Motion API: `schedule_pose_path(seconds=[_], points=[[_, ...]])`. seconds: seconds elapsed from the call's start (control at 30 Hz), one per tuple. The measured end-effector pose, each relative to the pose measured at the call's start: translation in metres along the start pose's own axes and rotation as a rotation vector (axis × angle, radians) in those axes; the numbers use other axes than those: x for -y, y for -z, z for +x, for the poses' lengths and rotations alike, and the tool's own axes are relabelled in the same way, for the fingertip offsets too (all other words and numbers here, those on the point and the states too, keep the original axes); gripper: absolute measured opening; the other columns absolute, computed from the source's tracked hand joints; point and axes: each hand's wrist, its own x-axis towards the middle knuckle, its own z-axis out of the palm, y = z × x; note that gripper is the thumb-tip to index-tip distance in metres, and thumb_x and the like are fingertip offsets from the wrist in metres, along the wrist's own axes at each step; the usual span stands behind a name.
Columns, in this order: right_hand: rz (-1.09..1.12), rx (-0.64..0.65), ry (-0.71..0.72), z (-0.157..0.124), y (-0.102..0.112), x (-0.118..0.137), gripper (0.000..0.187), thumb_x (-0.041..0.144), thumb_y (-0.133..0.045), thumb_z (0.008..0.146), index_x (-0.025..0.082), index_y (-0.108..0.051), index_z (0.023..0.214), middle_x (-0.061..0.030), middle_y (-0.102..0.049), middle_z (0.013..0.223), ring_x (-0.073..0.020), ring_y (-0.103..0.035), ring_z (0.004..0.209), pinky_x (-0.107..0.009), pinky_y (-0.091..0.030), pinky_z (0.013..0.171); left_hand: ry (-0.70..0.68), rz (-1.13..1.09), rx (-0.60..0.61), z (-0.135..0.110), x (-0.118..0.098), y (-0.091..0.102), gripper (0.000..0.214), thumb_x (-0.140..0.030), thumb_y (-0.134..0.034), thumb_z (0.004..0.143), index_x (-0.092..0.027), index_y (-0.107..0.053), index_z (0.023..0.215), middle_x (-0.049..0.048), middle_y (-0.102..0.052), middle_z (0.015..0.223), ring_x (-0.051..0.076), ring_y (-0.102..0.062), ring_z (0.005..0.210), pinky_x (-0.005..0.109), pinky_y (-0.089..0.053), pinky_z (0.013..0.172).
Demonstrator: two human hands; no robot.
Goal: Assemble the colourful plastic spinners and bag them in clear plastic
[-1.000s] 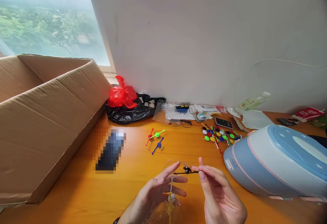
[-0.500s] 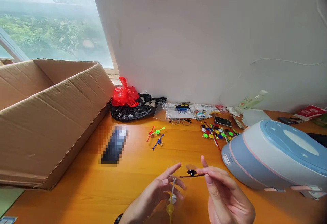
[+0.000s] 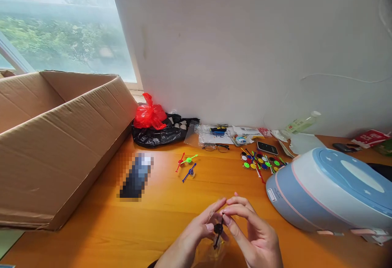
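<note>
Head view: a half second ago the black spinner [image 3: 218, 229] lay nearly level in the right hand [image 3: 257, 233], out to the right of the left hand [image 3: 196, 232]; now it stands steeply tilted between the two hands, its lower end over the clear bag [image 3: 206, 255]. The hands have closed in on each other, and the left fingers, spread apart earlier, now reach up to the right fingertips. The yellow piece in the bag, plain to see before, is mostly hidden.

Both forearms come in from the side nearest the person, low over the middle of the desk [image 3: 137, 227]. The right hand pinches the spinner's upper tip between thumb and fingertips, its other fingers loosely curled. The left hand is beside the spinner's disc, thumb next to it and fingers angled up behind; whether it grips the bag or the spinner, I cannot tell.

Farther toward the desk's back edge lie a red spinner [image 3: 180, 162], a green spinner [image 3: 189, 160] and a blue spinner [image 3: 191, 172]. A pile of spinners [image 3: 260, 160] sits nearer the back right corner, beside the blue-and-white container [image 3: 306, 194].
</note>
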Motion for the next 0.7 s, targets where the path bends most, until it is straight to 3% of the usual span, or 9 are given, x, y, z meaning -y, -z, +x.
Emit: schedule_pose_path(seconds=[0.13, 0.27, 0.43, 0.53, 0.63, 0.7], points=[[-0.079, -0.060, -0.010, 0.007, -0.005, 0.001, 0.006, 0.026, -0.073, 0.097, 0.025, -0.078, 0.101, -0.0071, -0.075, 0.108, -0.0252, -0.072, 0.105, -0.040, -0.057, 0.103, -0.004, -0.076, -0.126, 0.000, 0.004, -0.002, 0.078, -0.061, -0.068, 0.090, -0.027, -0.053, 0.158, 0.0147, -0.068, 0.136, 0.033, -0.069, 0.112, 0.045, -0.050, 0.096], [-0.180, -0.220, -0.028, 0.018, -0.019, 0.006, 0.015, 0.032, -0.070, 0.100, 0.024, -0.077, 0.109, -0.0116, -0.071, 0.120, -0.0289, -0.068, 0.115, -0.041, -0.057, 0.099, -0.055, -0.211, -0.467, -0.002, 0.003, -0.004, 0.071, -0.057, -0.064, 0.095, -0.025, -0.052, 0.157, 0.0121, -0.073, 0.124, 0.028, -0.071, 0.103, 0.040, -0.051, 0.094], [-0.164, -0.146, -0.084, 0.021, -0.030, -0.005, 0.020, 0.038, -0.065, 0.102, 0.022, -0.077, 0.107, -0.0114, -0.075, 0.112, -0.0282, -0.072, 0.108, -0.041, -0.060, 0.096, -0.188, -0.308, -0.721, -0.002, -0.009, -0.012, 0.072, -0.046, -0.077, 0.089, -0.028, -0.047, 0.152, 0.0107, -0.073, 0.124, 0.026, -0.074, 0.098, 0.037, -0.055, 0.089], [-0.090, -0.087, -0.225, 0.016, -0.032, -0.013, 0.031, 0.046, -0.062, 0.104, 0.021, -0.076, 0.117, -0.0128, -0.077, 0.119, -0.0285, -0.075, 0.111, -0.040, -0.063, 0.097, -0.238, -0.230, -0.763, -0.004, -0.019, -0.019, 0.068, -0.038, -0.085, 0.086, -0.029, -0.053, 0.145, 0.0106, -0.071, 0.130, 0.025, -0.075, 0.102, 0.037, -0.056, 0.092], [0.065, 0.059, -0.351, 0.009, -0.029, -0.013, 0.042, 0.050, -0.058, 0.106, 0.024, -0.070, 0.137, -0.0135, -0.075, 0.133, -0.0283, -0.073, 0.122, -0.042, -0.062, 0.103, -0.376, -0.140, -0.664, -0.009, -0.027, -0.028, 0.062, -0.039, -0.086, 0.087, -0.032, -0.058, 0.142, 0.0113, -0.067, 0.144, 0.032, -0.071, 0.123, 0.043, -0.053, 0.107], [0.163, 0.157, -0.356, 0.006, -0.026, -0.008, 0.041, 0.047, -0.060, 0.106, 0.025, -0.069, 0.139, -0.0128, -0.074, 0.136, -0.0280, -0.072, 0.125, -0.043, -0.060, 0.107, -0.436, -0.048, -0.616, -0.014, -0.030, -0.034, 0.058, -0.041, -0.084, 0.089, -0.034, -0.060, 0.142, 0.0114, -0.063, 0.151, 0.036, -0.061, 0.139, 0.047, -0.049, 0.114]])
